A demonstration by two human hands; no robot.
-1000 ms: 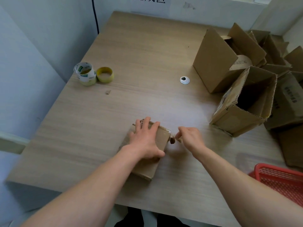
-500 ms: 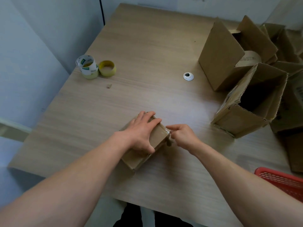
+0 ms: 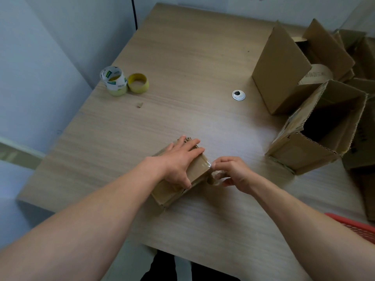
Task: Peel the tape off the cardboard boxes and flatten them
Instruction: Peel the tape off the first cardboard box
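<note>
A small brown cardboard box [image 3: 168,192] lies on the wooden table [image 3: 182,67] near its front edge. My left hand [image 3: 180,161] rests flat on top of the box, fingers spread, pressing it down. Just right of the box, my right hand [image 3: 233,172] pinches a crumpled strip of clear tape [image 3: 213,175] at the box's right end. Clear tape still shines along that end of the box.
Several open cardboard boxes [image 3: 316,138] are piled at the right side of the table. Two tape rolls [image 3: 125,82] stand at the left edge near the wall. A round cable grommet [image 3: 238,95] sits mid-table. A red basket [image 3: 357,227] pokes in at the lower right.
My right hand has come in closer to the box's right end and taken hold of the tape there. The left hand has stayed on the box, which has turned slightly.
</note>
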